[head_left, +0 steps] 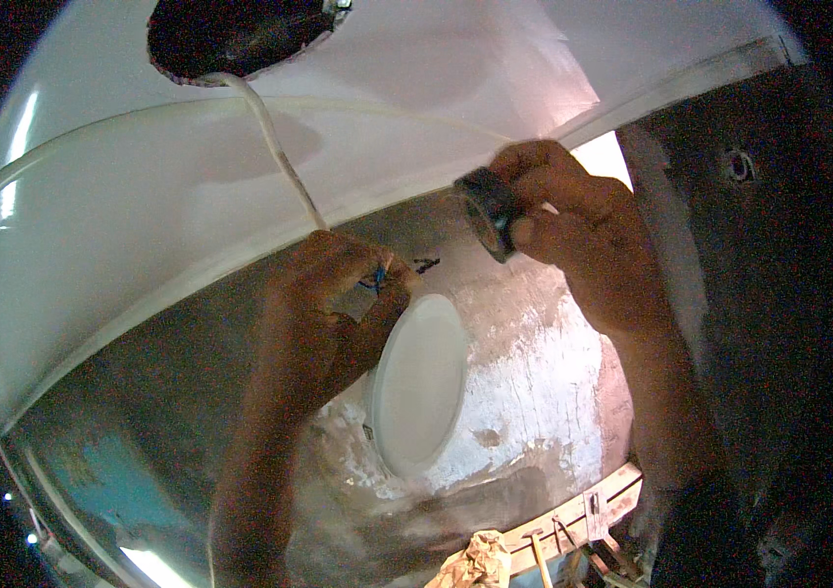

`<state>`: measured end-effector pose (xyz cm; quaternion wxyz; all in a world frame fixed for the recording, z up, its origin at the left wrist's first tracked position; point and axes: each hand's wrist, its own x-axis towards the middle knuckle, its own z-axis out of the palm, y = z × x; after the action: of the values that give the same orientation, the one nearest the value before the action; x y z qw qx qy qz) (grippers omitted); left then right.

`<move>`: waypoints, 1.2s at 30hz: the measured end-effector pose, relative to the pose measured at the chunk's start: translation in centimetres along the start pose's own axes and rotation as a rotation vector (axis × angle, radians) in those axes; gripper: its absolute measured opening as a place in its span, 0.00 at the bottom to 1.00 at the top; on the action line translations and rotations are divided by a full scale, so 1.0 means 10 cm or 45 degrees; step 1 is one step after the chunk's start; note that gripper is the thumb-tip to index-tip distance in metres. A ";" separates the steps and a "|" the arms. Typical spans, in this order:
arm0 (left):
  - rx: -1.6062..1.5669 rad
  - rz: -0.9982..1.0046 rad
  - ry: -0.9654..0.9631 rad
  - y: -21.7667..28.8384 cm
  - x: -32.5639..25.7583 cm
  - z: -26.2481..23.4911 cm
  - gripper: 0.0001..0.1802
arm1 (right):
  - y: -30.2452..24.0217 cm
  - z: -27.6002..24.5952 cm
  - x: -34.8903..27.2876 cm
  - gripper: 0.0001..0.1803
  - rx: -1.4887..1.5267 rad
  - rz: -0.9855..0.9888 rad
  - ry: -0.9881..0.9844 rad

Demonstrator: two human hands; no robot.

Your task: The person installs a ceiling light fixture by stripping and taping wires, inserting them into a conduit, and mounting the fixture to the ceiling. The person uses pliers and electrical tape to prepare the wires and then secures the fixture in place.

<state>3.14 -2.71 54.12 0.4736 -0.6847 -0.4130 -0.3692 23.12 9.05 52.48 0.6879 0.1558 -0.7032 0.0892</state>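
Note:
My left hand [333, 294] is closed around the lower end of a white cable [284, 162]. Thin blue wires [378, 278] show between its thumb and fingers, and a short dark wire end or strip [426, 265] sticks out past the fingertips. Just below hangs a round white lamp panel [423, 387], seen at a slant; how it is held up is hidden behind the hand. Higher and to the right, my right hand [568, 211] grips a roll of black tape [490, 216] by its edge. The two hands are apart.
The cable comes down from a dark round hole [245, 39] in the glossy white ceiling [416, 59]. A patchy grey wall [534, 382] stands behind. At the bottom lie a wooden plank [573, 510], crumpled brown paper [480, 561] and a hammer [539, 559].

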 end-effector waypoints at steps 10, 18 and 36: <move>-0.248 0.083 0.034 0.08 0.05 -0.06 0.09 | 0.19 0.02 -0.48 0.09 0.095 0.167 -0.039; 0.143 -0.055 -0.289 0.21 0.12 -0.24 0.23 | -0.01 0.13 -0.47 0.13 -0.150 -0.023 -0.074; -0.099 -0.027 -0.170 0.46 0.33 -0.42 0.15 | -0.20 0.02 -0.28 0.12 -0.185 -0.145 0.000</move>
<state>8.14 -6.93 56.63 0.4142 -0.7212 -0.4362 -0.3435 23.66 7.37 49.51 0.7013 0.1452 -0.6979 -0.0015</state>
